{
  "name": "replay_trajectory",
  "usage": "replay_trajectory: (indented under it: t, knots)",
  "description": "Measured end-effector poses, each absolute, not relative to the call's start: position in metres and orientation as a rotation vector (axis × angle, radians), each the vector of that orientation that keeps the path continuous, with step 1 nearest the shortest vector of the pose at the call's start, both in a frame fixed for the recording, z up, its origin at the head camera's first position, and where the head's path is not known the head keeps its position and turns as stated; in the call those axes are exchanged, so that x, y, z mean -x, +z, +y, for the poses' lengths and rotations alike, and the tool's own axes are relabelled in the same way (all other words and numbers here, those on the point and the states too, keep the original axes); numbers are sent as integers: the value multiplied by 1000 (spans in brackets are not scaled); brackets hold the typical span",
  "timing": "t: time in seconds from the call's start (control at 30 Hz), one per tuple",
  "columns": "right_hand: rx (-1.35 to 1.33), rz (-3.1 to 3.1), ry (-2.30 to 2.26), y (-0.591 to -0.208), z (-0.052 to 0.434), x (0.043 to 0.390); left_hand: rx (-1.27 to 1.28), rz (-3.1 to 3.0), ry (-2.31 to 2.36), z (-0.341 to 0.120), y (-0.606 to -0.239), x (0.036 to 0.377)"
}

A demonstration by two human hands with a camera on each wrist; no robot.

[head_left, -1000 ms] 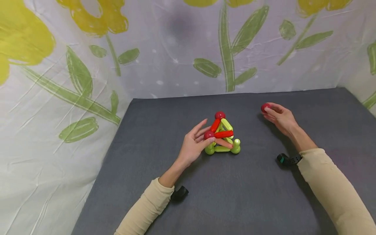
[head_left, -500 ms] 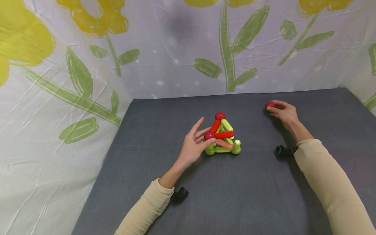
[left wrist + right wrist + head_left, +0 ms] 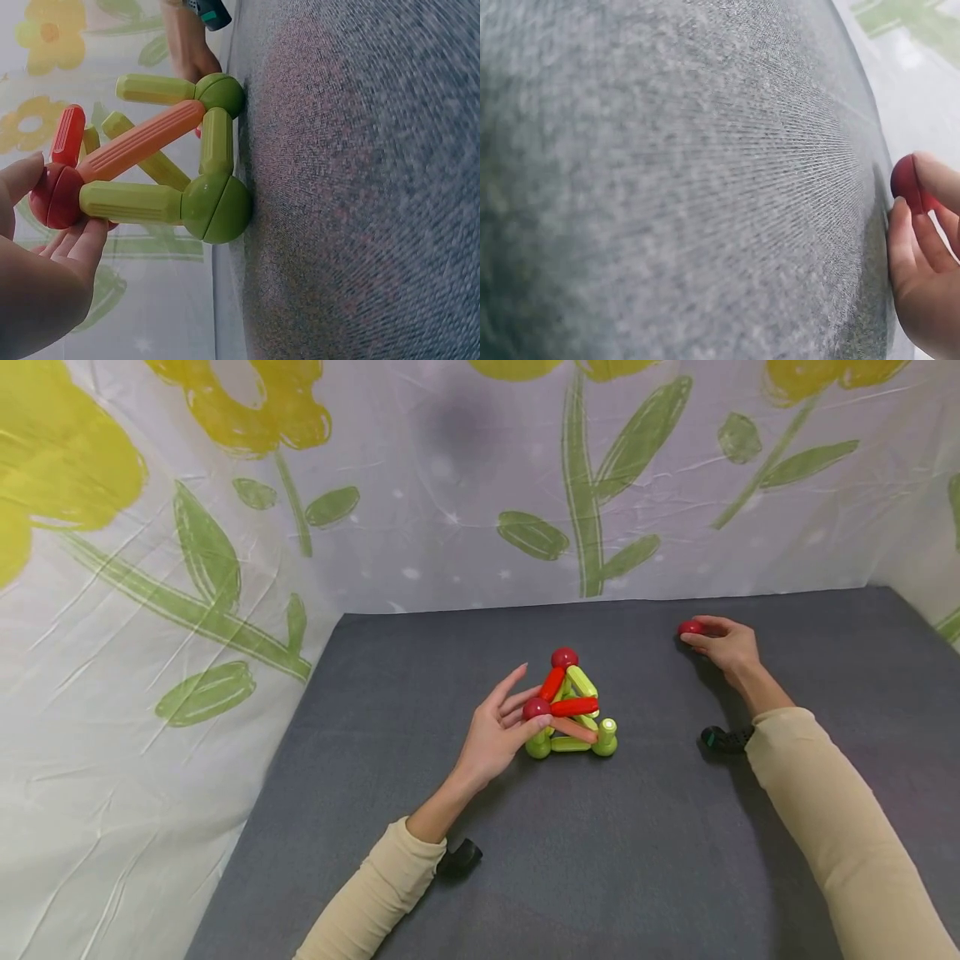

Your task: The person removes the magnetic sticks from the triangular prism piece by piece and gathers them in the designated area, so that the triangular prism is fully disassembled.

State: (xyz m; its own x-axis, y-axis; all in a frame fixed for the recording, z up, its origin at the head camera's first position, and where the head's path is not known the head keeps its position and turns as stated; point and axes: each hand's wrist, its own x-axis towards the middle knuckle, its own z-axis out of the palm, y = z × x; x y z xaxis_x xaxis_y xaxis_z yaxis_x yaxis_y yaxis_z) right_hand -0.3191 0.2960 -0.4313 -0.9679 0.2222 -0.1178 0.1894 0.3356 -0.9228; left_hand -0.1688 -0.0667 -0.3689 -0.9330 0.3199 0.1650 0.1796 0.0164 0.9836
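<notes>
- Fingertips of the left hand (image 3: 495,731) make a light grip on the red ball (image 3: 536,708) at the near-left corner of the toy frame (image 3: 570,710); the thumb and two fingers pinch the ball, while the forefinger stretches up and away from it.
- From the left wrist view, that red ball (image 3: 56,196) joins a red rod, an orange rod (image 3: 142,142) and a lime rod (image 3: 131,202); the fingers (image 3: 79,240) touch only the ball.
- The toy frame stands near the middle of the grey desk (image 3: 600,860), resting on lime balls (image 3: 217,208) that touch the surface, with another red ball (image 3: 564,657) at its top.
- The right hand (image 3: 723,646) rests on the desk far to the right, well apart from the frame, its grip closed round a loose red ball (image 3: 690,627) held at the fingertips.
- The right wrist view shows this ball (image 3: 907,184) pinched between curled fingers (image 3: 911,240), close above the desk.
- Behind the desk hangs a pale cloth (image 3: 225,527) printed with yellow flowers and green leaves.
</notes>
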Motion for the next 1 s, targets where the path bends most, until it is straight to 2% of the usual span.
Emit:
replay_trajectory:
  t: [0.63,1.0]
  knots:
    - [358,-2628,1580,-432,279,333,-533,2163,2050,-65,-370,168]
    - [296,-2629,1631,-432,278,338,-516,2154,2067,-66,-369,170]
